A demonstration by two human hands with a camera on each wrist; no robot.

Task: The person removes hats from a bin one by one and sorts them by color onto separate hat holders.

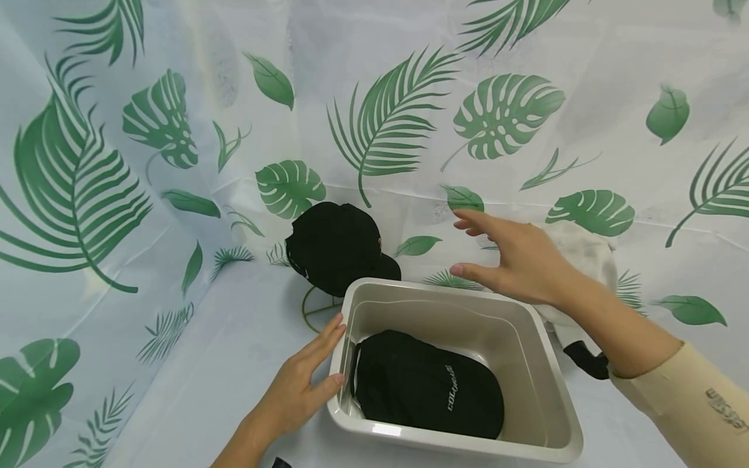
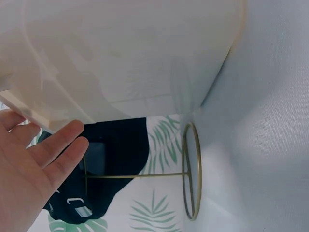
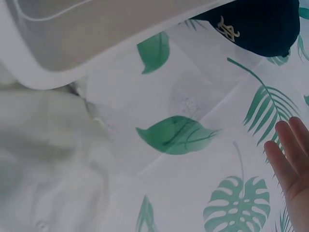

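Observation:
My left hand (image 1: 295,390) lies at the left side of a beige plastic bin (image 1: 456,312), its fingers extended along the rim. In the left wrist view, the left fingers (image 2: 65,157) are spread near the bin's outer wall. Inside the bin lies a black cap (image 1: 404,383) with pale lettering on its front. My right hand (image 1: 515,257) hovers over the bin's back rim with thumb and fingers apart, holding nothing. Nearby, behind the right forearm, is an off-white cap (image 1: 591,253), partly hidden by the arm.
Behind the bin's back left corner, a second black cap (image 1: 336,244) sits on a gold wire stand (image 2: 137,176). A leaf-printed white sheet (image 1: 409,195) forms the backdrop close behind. The pale table surface (image 1: 193,396) extends left of the bin.

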